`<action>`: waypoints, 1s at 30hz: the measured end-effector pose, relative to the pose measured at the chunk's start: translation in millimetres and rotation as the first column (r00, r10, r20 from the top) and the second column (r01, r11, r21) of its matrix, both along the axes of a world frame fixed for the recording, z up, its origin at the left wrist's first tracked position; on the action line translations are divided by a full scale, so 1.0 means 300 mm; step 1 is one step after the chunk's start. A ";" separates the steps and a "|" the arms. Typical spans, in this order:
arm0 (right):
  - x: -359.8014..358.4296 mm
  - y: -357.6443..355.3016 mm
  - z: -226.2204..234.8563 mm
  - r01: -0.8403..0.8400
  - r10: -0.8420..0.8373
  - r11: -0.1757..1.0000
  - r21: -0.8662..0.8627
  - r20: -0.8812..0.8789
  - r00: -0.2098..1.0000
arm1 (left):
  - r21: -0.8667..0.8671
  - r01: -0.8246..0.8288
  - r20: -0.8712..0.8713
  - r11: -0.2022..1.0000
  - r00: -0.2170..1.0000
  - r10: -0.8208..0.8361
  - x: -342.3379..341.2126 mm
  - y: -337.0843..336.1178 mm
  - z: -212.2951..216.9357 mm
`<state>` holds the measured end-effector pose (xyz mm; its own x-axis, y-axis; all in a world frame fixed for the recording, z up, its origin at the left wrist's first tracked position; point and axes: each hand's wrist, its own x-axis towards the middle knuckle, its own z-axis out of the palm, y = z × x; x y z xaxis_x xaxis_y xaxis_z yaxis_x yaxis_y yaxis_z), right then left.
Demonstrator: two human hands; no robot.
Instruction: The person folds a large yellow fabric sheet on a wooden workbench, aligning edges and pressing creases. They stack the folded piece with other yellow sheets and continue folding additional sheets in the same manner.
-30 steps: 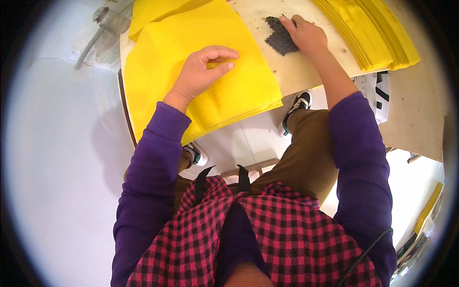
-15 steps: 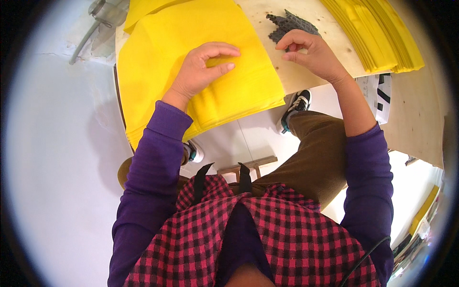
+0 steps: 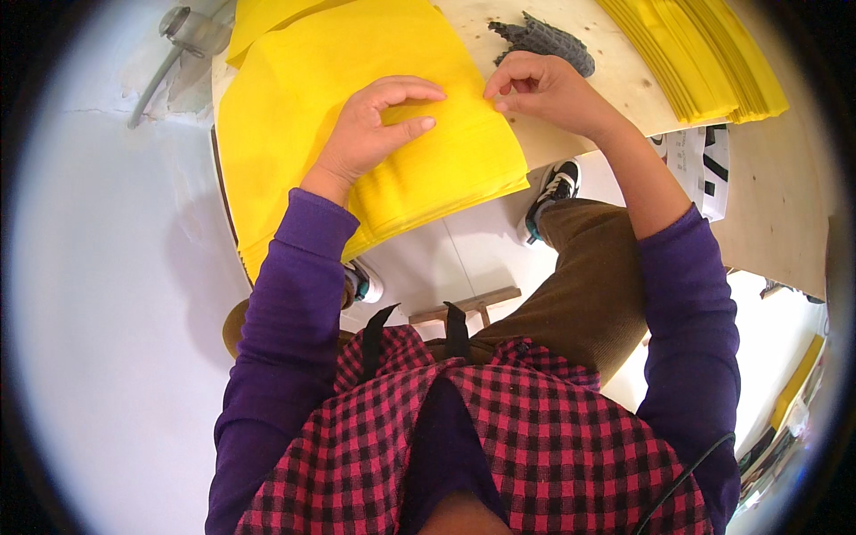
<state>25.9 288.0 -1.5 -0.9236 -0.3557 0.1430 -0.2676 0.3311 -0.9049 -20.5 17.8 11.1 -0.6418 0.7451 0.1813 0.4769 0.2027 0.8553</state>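
A stack of yellow fabric-like sheets (image 3: 303,98) lies on the wooden table in front of me. My left hand (image 3: 370,129) rests over the middle of the stack, open, with thumb and fingers apart and nothing held. At the stack's right edge is my right hand (image 3: 544,94), its fingers curled and the thumb brought close to the forefinger in a pinch. Whether a sheet's edge is between those fingertips is too small to make out. Just beyond that hand lies a crumpled dark grey, textured piece (image 3: 544,40), partly hidden by it.
Another pile of yellow sheets (image 3: 691,58), fanned along its edge, lies at the far right of the pale wooden table (image 3: 615,85). Below its edge stands a white package with black print (image 3: 713,174). A white wall (image 3: 107,267) borders the left side, with a pipe fitting (image 3: 192,31).
My right hand has moved left, from beside the dark grey piece to the yellow stack's right edge. The grey piece looks shifted or curled a little. My left hand has stayed in place.
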 end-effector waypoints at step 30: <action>-0.031 -0.056 0.075 0.058 -0.059 0.990 0.127 0.003 0.998 | -0.024 -0.006 -0.022 1.000 1.000 0.006 0.010 0.000 0.000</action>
